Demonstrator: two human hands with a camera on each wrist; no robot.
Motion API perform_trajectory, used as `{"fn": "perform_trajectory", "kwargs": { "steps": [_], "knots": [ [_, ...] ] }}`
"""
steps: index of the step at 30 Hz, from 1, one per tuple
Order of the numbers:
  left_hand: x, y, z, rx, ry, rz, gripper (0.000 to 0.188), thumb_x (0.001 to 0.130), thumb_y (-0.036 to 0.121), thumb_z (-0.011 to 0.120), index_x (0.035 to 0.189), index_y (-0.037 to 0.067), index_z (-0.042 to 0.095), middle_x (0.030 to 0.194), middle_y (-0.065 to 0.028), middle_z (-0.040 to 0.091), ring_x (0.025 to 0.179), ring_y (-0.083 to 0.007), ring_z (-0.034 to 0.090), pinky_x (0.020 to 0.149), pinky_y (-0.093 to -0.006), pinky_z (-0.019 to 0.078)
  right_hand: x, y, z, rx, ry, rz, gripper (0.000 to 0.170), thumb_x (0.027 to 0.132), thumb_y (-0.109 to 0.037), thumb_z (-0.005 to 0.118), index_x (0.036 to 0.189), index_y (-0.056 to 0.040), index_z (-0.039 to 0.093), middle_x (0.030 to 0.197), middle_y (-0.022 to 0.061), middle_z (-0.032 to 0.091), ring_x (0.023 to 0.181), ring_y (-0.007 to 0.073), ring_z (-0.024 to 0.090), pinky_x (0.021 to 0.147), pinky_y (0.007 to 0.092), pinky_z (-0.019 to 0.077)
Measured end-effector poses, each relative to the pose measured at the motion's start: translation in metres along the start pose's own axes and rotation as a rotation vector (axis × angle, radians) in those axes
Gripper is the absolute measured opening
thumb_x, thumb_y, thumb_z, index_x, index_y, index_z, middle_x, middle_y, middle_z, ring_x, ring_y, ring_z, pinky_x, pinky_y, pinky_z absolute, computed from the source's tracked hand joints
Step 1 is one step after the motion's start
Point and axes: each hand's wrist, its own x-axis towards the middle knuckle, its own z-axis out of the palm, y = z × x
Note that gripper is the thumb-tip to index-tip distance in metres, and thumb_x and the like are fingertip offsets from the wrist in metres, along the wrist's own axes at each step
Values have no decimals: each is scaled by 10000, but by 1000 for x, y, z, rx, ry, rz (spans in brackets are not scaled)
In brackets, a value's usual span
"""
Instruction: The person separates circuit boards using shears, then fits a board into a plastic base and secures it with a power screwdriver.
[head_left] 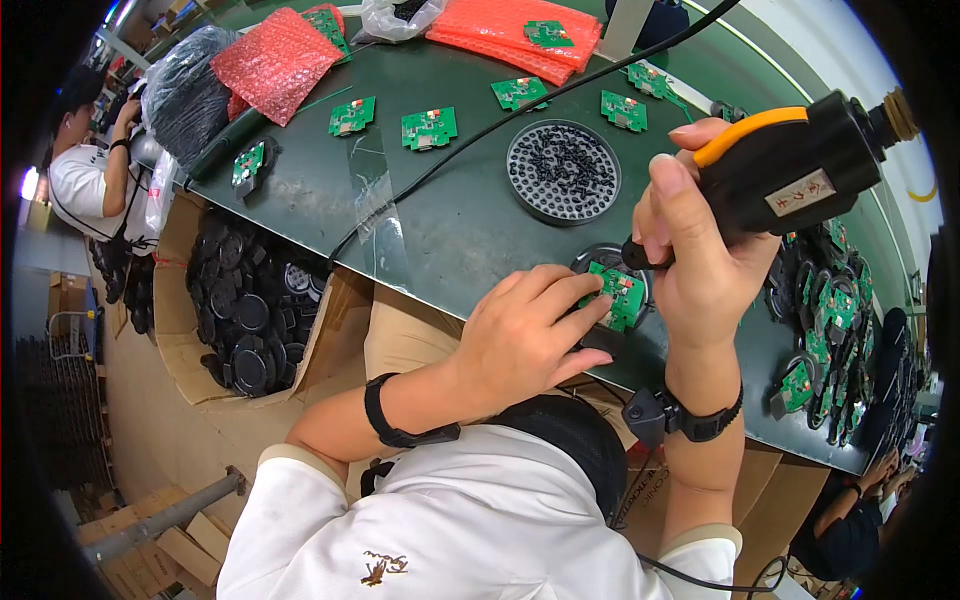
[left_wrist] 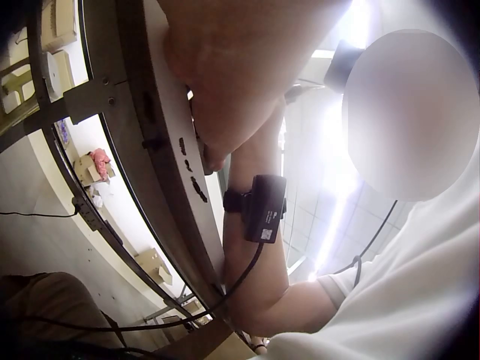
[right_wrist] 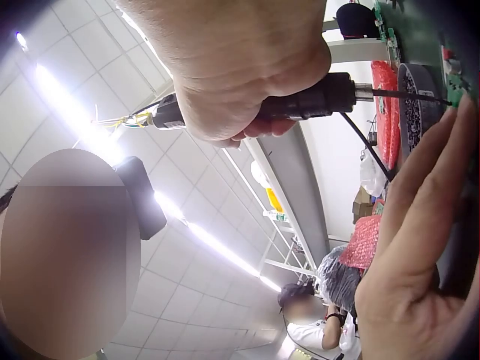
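My right hand grips a black electric screwdriver with an orange lever, its fingers wrapped round the body. In the right wrist view, the thin driver bit reaches to the green circuit board. That board sits on a round black housing near the table's front edge. My left hand lies over the near left side, straight fingertips touching the board and thumb stretched out beside the housing. The left wrist view shows mostly my forearms, with the work hidden.
A round black dish of small dark screws stands behind the work. Loose green boards and red bubble wrap lie farther back. A black cable crosses the table. Housings with boards pile up at right; a carton of black parts stands left.
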Motion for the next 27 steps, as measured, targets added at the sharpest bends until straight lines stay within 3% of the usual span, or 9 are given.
{"fn": "perform_trajectory", "kwargs": {
  "steps": [27],
  "knots": [
    [1,1,0,-10,1,-21,515,752,377,848,1147,60,755,1252,-115,682,1090,-307,654,861,-422,543,-1,1,0,-26,0,18,276,965,-10,712,1216,28,603,700,2,546,500,73,458,483,249,372]
  ]
}}
